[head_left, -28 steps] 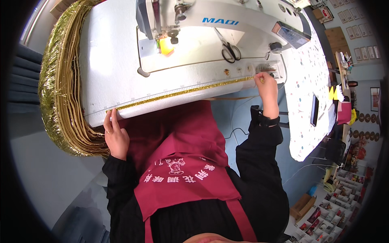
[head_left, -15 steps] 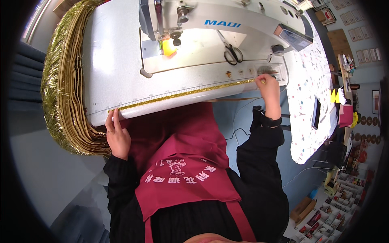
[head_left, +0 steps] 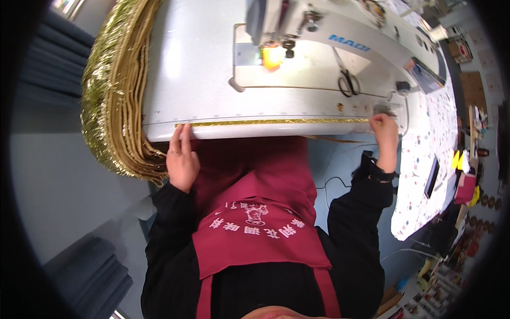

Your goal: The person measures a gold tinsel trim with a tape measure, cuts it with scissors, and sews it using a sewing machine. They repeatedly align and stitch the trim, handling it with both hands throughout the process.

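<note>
A narrow glittering gold ribbon lies stretched along the front edge of the white sewing table, beside a printed ruler scale. At its left end my left hand rests with two fingers extended, their tips pressing the ribbon to the table. Its right end sits in the pinched fingers of my right hand, over the table's right front corner. That fingertip area is slightly blurred. Behind the ribbon stands a white sewing machine with its lamp lit near the needle.
Black-handled scissors lie under the machine arm. A thick folded stack of gold tinsel-edged fabric hangs over the table's left end. Beyond my right hand is a table with a patterned white cover, bearing a dark flat object.
My view has turned, so the table edge and ribbon now look nearly level and sit further right. Both hands stay at the same ends of the ribbon.
</note>
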Motion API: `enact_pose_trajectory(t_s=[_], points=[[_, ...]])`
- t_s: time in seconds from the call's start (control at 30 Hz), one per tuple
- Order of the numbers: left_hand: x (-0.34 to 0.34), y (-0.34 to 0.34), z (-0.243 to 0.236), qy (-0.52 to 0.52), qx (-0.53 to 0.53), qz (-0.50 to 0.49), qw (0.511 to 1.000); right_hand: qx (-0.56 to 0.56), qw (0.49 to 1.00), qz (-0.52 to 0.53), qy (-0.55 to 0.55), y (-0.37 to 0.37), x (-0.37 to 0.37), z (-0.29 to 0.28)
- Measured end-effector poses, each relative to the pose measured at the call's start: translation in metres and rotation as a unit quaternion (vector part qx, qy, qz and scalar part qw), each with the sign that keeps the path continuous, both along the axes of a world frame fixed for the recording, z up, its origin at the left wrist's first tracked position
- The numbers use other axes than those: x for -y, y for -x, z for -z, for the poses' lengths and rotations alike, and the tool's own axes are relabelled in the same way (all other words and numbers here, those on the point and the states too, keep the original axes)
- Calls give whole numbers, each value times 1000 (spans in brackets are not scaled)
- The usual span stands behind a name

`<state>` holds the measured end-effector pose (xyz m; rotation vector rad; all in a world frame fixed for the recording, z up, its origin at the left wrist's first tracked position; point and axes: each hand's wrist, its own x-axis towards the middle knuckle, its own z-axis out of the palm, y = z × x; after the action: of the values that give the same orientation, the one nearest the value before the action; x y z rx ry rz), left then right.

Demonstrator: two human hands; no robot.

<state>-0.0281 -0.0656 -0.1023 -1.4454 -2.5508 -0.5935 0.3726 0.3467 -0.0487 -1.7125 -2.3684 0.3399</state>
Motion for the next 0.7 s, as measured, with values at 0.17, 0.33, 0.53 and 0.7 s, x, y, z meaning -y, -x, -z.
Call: enact_pose_trajectory(t_s=[0.17, 0.33, 0.53, 0.7], points=[[2, 0, 6, -11, 16, 1, 1000, -14, 1000, 0, 7, -3, -1, 2], [4, 0, 8, -9, 35, 7, 999, -10, 1000, 1, 3, -1, 1, -1], [3, -1, 8, -17, 42, 11, 999, 16, 1000, -8, -16, 3, 3, -6], [2, -2, 7, -22, 44, 8, 999, 31, 999, -3, -16, 4, 2, -6]])
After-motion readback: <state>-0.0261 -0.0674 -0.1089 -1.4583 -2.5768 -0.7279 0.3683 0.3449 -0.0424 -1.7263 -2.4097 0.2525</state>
